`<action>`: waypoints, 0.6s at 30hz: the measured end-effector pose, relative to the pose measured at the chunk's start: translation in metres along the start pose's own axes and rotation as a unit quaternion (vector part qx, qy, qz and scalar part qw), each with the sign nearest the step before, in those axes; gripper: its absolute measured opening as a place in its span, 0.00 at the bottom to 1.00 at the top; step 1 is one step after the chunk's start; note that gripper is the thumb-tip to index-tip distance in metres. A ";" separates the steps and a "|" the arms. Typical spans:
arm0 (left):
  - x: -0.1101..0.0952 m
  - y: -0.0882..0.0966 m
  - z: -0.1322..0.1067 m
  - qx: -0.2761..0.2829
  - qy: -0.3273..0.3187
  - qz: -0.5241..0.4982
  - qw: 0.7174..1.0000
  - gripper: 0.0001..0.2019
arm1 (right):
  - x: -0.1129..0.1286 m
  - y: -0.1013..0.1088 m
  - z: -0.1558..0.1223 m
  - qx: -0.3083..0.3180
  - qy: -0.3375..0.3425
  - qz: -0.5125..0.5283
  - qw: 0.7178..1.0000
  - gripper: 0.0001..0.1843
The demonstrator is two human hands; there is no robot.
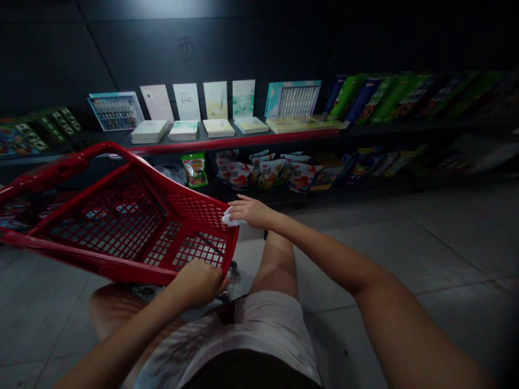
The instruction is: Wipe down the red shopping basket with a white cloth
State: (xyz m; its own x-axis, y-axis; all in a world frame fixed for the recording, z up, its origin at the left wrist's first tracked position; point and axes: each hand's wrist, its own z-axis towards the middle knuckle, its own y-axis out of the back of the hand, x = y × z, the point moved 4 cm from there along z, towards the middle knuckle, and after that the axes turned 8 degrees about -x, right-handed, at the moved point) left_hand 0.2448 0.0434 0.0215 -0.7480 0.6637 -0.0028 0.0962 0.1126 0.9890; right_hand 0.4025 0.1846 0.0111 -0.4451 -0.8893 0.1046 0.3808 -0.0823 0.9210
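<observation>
A red plastic shopping basket [121, 216] is tilted up on my lap, its open side facing me. My left hand [198, 281] is closed on the basket's near bottom edge and holds it steady. My right hand [251, 212] presses a small white cloth [230, 220] against the basket's right corner rim, fingers curled over it. The basket's red handle [60, 167] arcs to the upper left. My bare knees and light shorts show below.
A low dark shelf with a red edge [243, 141] runs across ahead, carrying notebooks and boxed sets [117, 111] on top and snack bags [267, 173] below. Green and blue books [389, 97] lean on the right. Grey tiled floor [405, 243] spreads to the right.
</observation>
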 end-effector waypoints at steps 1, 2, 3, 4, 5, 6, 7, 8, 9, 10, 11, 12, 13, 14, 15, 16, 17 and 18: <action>-0.003 0.000 -0.003 -0.001 -0.015 -0.004 1.000 0.25 | -0.004 0.001 0.000 0.013 0.010 0.001 1.000 0.19; -0.006 0.000 -0.006 -0.001 -0.027 -0.007 1.000 0.25 | -0.005 0.002 -0.001 0.028 0.024 0.006 0.999 0.19; -0.009 0.000 -0.009 0.000 -0.036 -0.011 0.999 0.24 | -0.004 0.001 -0.001 0.042 0.040 0.014 0.998 0.18; -0.011 0.000 -0.012 0.004 -0.044 -0.014 0.999 0.24 | -0.002 0.001 -0.001 0.051 0.056 0.024 0.997 0.17; -0.014 0.000 -0.015 0.008 -0.052 -0.016 0.999 0.23 | 0.001 0.002 0.000 0.056 0.073 0.037 0.995 0.16; -0.017 0.000 -0.018 0.012 -0.058 -0.019 0.998 0.23 | 0.005 0.003 0.001 0.053 0.086 0.053 0.993 0.15; -0.020 0.000 -0.020 0.015 -0.065 -0.023 0.998 0.22 | 0.009 0.006 0.005 0.047 0.098 0.071 0.992 0.14; -0.022 0.000 -0.023 0.017 -0.069 -0.026 0.997 0.22 | 0.013 0.009 0.010 0.041 0.106 0.087 0.990 0.14; -0.025 -0.001 -0.025 0.018 -0.075 -0.029 0.997 0.21 | 0.018 0.012 0.016 0.042 0.115 0.100 0.987 0.14; -0.027 -0.001 -0.027 0.018 -0.079 -0.033 0.996 0.21 | 0.021 0.014 0.023 0.054 0.130 0.103 0.985 0.15; -0.029 -0.002 -0.028 0.016 -0.083 -0.036 0.996 0.21 | 0.025 0.015 0.032 0.075 0.146 0.093 0.982 0.15; -0.031 -0.002 -0.029 0.015 -0.085 -0.038 0.996 0.21 | 0.027 0.015 0.042 0.100 0.165 0.071 0.979 0.16; -0.033 -0.003 -0.030 0.013 -0.087 -0.039 0.995 0.21 | 0.027 0.013 0.053 0.124 0.186 0.039 0.974 0.16; -0.034 -0.004 -0.030 0.012 -0.087 -0.039 0.995 0.21 | 0.027 0.012 0.065 0.140 0.206 0.000 0.968 0.16; -0.036 -0.005 -0.030 0.010 -0.086 -0.041 0.995 0.21 | 0.024 0.009 0.079 0.148 0.223 -0.042 0.963 0.16; -0.037 -0.005 -0.030 0.008 -0.085 -0.045 0.995 0.21 | 0.021 0.006 0.095 0.149 0.237 -0.083 0.956 0.16; -0.039 -0.006 -0.030 0.006 -0.085 -0.050 0.995 0.20 | 0.017 0.003 0.112 0.147 0.249 -0.126 0.949 0.16; -0.041 -0.007 -0.029 0.002 -0.087 -0.057 0.995 0.20 | 0.012 0.000 0.130 0.144 0.260 -0.167 0.940 0.16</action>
State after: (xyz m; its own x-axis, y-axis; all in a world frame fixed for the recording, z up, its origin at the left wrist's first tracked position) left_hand 0.2553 -0.0059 0.0194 -0.6291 0.7647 -0.1399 0.0209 0.1966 0.9803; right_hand 0.2915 0.2326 0.0612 -0.0162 -0.9417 -0.3361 0.0209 -0.3364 0.9415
